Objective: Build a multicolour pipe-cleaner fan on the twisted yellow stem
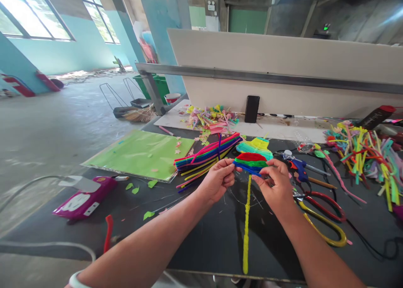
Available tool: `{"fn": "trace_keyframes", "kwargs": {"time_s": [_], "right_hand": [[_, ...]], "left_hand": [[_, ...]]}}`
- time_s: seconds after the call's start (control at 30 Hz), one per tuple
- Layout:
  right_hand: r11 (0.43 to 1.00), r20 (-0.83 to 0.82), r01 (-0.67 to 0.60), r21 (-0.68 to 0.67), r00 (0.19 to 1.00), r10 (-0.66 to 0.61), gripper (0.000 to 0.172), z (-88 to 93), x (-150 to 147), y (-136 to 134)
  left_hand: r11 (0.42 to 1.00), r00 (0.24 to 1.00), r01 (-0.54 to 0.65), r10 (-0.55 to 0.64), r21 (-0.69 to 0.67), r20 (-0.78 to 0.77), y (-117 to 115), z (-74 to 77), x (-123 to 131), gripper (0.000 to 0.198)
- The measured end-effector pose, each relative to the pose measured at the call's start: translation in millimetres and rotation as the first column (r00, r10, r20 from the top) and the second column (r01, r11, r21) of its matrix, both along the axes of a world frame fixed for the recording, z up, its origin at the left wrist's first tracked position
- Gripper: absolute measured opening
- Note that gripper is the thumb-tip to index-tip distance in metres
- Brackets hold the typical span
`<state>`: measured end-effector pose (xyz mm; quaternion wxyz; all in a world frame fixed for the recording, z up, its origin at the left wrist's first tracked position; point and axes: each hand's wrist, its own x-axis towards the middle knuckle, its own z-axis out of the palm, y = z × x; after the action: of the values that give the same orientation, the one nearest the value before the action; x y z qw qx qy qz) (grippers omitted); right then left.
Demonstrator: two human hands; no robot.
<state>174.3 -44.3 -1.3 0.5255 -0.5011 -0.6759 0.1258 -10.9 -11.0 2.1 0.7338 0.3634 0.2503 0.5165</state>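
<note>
Between my two hands, above the dark table, is a small piece of pipe cleaners [251, 158] shaped in red, green and blue bands. My left hand [222, 174] pinches its left end, fingers curled. At the right end, my right hand [274, 182] grips the blue edge between thumb and fingers. A yellow pipe cleaner [247, 225] lies straight on the table below the piece. Just behind is a yellow and turquoise pipe-cleaner shape [256, 146]. To the left rests a bundle of multicoloured pipe cleaners [204, 155].
Scissors [327, 216] with red and yellow handles and a blue glue gun [299, 169] lie at right, near a pile of pipe cleaner pieces [368, 153]. A green sheet [141, 153] and purple device [85, 197] are at left. A phone [252, 109] leans against the white board [283, 53].
</note>
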Motion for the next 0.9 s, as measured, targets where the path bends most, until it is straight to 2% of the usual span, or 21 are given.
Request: {"fn": "trace_keyframes", "kwargs": {"time_s": [0.1,0.27,0.37,0.53,0.7,0.9], "right_hand": [[0.996,0.060,-0.004,0.091,0.998,-0.002,0.003,-3.0,3.2,3.5],[0.994,0.092,-0.016,0.106,0.996,0.006,0.005,-4.6,4.1,3.3],[0.993,0.195,0.006,0.116,0.980,-0.029,0.006,-4.6,1.8,1.2],[0.991,0.405,0.077,0.112,0.907,-0.117,0.016,1.8,-4.3,-5.2],[0.986,0.506,0.119,0.113,0.848,-0.160,0.034,9.7,-8.0,-11.2],[0.976,0.499,0.128,0.177,0.843,-0.201,0.018,8.8,-9.3,-12.2]], "left_hand": [[0.999,0.999,0.033,-0.033,0.001,0.012,-0.5,0.5,-0.1,0.018],[0.999,0.999,0.041,-0.040,-0.011,0.021,-0.6,-1.4,-0.1,0.020],[0.999,0.999,0.032,-0.032,-0.015,0.031,-0.3,-3.4,0.9,0.020],[1.000,1.000,0.001,0.000,-0.031,0.024,-1.7,-3.9,3.7,0.022],[0.998,0.999,-0.035,0.033,-0.058,-0.028,-5.6,-4.4,7.9,0.026],[0.997,0.997,-0.059,0.057,-0.042,-0.048,-5.5,-6.7,10.7,0.025]]}}
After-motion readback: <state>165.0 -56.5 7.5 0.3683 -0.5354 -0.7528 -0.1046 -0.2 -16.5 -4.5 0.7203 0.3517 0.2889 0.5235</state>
